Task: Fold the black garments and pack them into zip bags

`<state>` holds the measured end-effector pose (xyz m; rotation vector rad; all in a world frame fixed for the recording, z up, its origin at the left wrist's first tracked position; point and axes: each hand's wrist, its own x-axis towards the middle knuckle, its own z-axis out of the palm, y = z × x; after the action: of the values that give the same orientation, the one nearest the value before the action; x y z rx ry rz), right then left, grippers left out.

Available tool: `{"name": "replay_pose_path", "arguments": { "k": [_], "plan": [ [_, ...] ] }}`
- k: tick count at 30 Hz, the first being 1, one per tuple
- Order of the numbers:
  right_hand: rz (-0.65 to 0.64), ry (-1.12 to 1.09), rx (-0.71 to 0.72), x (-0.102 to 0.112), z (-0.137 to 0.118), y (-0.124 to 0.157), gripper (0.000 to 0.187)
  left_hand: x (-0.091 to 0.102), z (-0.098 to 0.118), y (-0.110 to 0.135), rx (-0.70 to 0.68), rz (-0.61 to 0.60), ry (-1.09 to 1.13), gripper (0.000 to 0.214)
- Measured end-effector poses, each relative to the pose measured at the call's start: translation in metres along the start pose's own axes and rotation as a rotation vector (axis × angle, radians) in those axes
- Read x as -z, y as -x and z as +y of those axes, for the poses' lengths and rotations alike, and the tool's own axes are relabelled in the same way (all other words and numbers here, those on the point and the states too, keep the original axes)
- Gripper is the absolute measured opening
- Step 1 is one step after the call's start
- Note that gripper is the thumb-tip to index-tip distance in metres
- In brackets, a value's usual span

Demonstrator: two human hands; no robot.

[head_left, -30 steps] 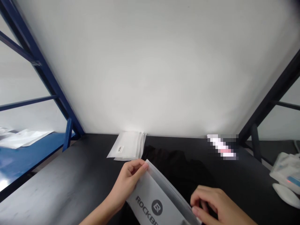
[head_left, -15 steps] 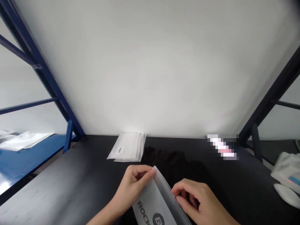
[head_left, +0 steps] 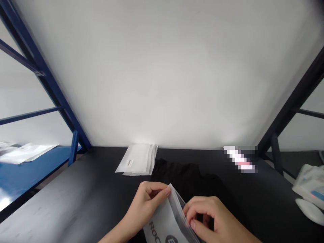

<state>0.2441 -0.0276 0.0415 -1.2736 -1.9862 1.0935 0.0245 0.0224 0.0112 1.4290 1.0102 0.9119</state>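
Note:
Between my hands is a frosted plastic zip bag [head_left: 162,219] with dark "ROC" lettering and a round logo, its lower part cut off by the frame. My left hand [head_left: 149,206] pinches the bag's upper corner between thumb and fingers. At the bag's right edge, my right hand [head_left: 207,216] has its curled fingers on the opening, thumb and forefinger closed on the edge. A gap shows between the bag's layers there. Behind the hands lies a crumpled black cloth [head_left: 182,172] on the black table [head_left: 101,189].
A small stack of white bags [head_left: 138,158] with a barcode label lies at the table's back edge. Toward the back right is a blurred-out white and pink item [head_left: 240,160]. A white device [head_left: 310,184] and a white mouse-like object [head_left: 310,211] sit far right. Blue frame posts [head_left: 58,91] stand left.
The bag and my left hand have shifted slightly right and down. My right fingers have moved a little left at the edge, and the bag's opening is parted wider.

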Motion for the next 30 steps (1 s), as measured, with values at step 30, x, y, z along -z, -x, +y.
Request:
{"name": "replay_pose_path", "arguments": {
  "k": [30],
  "plan": [
    [0.353, -0.475, -0.306, 0.041, 0.034, -0.014, 0.044, 0.059, 0.029, -0.014, 0.187, -0.227, -0.119, 0.042]
  ]
}}
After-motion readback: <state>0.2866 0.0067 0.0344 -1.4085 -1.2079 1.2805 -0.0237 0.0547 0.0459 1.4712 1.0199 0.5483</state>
